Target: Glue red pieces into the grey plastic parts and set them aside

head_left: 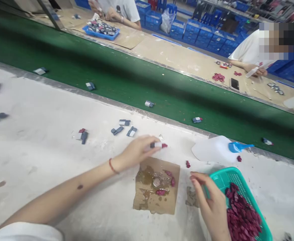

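Observation:
My left hand (139, 150) reaches over the white table and pinches a small grey and white part with a dark red tip (159, 145). Just below it lies a brown cardboard piece (147, 197) stained with glue, bearing a small round cap (156, 182) and a few dark red pieces (171, 179). My right hand (209, 201) hovers at the left rim of a teal basket (222, 177) filled with several dark red pieces (242, 214); its fingers are curled, and I cannot make out anything in them.
Finished grey parts (124, 127) lie on the table beyond my left hand. A white squeeze bottle with a blue nozzle (219, 149) lies on its side. A green conveyor belt (162, 80) carries scattered parts. Two other people work at the far bench beside blue crates (207, 36).

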`<state>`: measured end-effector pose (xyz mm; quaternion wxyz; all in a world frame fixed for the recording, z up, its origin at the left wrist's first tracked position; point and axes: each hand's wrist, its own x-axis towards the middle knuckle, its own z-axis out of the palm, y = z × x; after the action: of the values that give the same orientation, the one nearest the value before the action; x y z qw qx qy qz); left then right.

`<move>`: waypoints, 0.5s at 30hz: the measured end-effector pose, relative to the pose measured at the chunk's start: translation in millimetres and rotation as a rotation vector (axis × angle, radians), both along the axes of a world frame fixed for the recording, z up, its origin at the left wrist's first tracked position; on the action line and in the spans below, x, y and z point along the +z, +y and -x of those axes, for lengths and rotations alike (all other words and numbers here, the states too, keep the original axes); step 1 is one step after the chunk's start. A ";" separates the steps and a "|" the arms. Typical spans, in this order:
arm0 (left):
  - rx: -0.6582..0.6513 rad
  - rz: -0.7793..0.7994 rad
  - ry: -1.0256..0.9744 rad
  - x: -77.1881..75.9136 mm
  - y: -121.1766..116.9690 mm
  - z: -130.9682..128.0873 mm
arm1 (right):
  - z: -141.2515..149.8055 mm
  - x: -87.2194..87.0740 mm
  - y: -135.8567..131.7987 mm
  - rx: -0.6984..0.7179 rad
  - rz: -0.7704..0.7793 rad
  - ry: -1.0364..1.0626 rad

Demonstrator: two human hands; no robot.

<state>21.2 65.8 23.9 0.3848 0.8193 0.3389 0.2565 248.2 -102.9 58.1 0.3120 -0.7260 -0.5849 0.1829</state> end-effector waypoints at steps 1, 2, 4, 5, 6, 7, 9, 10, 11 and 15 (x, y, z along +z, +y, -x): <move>0.032 -0.034 0.006 0.6 18.9 -5.4 | -14.0 2.5 -8.0 -0.081 0.004 -0.076; 0.068 -0.063 0.021 0.3 38.3 -12.0 | -28.0 4.0 -16.5 -0.160 0.027 -0.149; 0.109 -0.105 0.096 -2.2 75.7 -28.2 | -53.0 3.4 -33.6 -0.246 0.127 -0.258; 0.127 -0.124 0.140 -4.1 92.2 -36.8 | -62.8 1.6 -41.3 -0.259 0.178 -0.293; 0.136 -0.144 0.183 -6.1 106.5 -44.9 | -70.1 -1.1 -48.0 -0.260 0.227 -0.315; 0.144 -0.162 0.213 -8.1 118.1 -51.9 | -75.1 -4.3 -53.4 -0.252 0.272 -0.321; 0.159 -0.186 0.248 -11.8 133.1 -60.0 | -79.0 -11.0 -61.0 -0.231 0.344 -0.298; 0.164 -0.191 0.258 -13.2 136.9 -60.8 | -78.8 -13.8 -63.6 -0.221 0.368 -0.276; 0.165 -0.191 0.266 -14.3 138.5 -59.5 | -78.0 -16.1 -65.7 -0.217 0.381 -0.252; 0.134 -0.186 0.286 -13.4 134.5 -43.3 | -75.4 -18.1 -72.4 -0.204 0.335 -0.173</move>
<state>64.5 200.2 10.5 0.2375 0.8550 0.4188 0.1927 323.6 -175.3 40.0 0.1524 -0.8361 -0.4946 0.1819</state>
